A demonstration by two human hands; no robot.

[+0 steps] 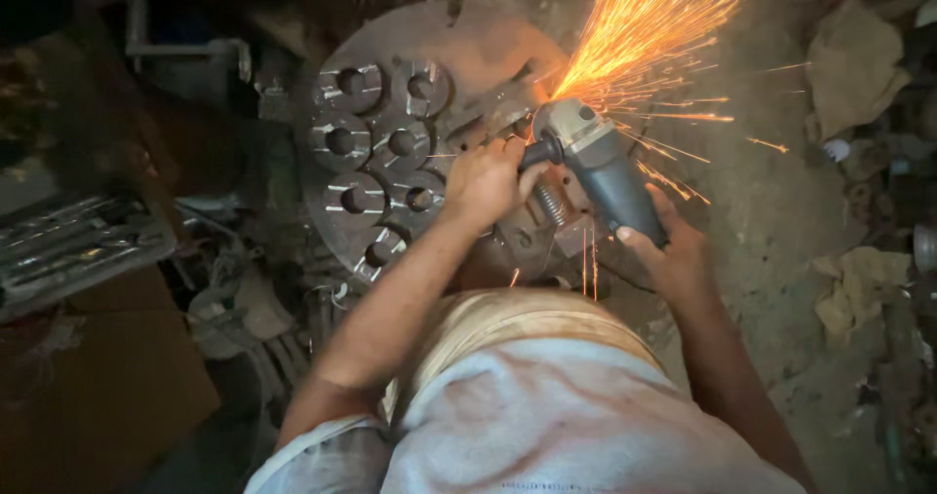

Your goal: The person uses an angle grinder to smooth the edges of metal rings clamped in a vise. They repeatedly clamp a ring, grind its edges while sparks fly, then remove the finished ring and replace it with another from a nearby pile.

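Fingers [508, 154] of left hand [483, 182] wrapping side handle [542, 150] | right hand [669, 250] clasping angle grinder [600, 162] body | long axis running away-left toward round steel plate [429, 55] | wheel contacting beyond left hand, throwing sparks [644, 16]

angle grinder [595, 157] | grey body, black side handle | tilted | throwing orange sparks

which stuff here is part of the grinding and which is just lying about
In use: angle grinder, left hand on its side handle, right hand on its body, round metal plate under the sparks.

Lying about: tray of tools, rags, cardboard.
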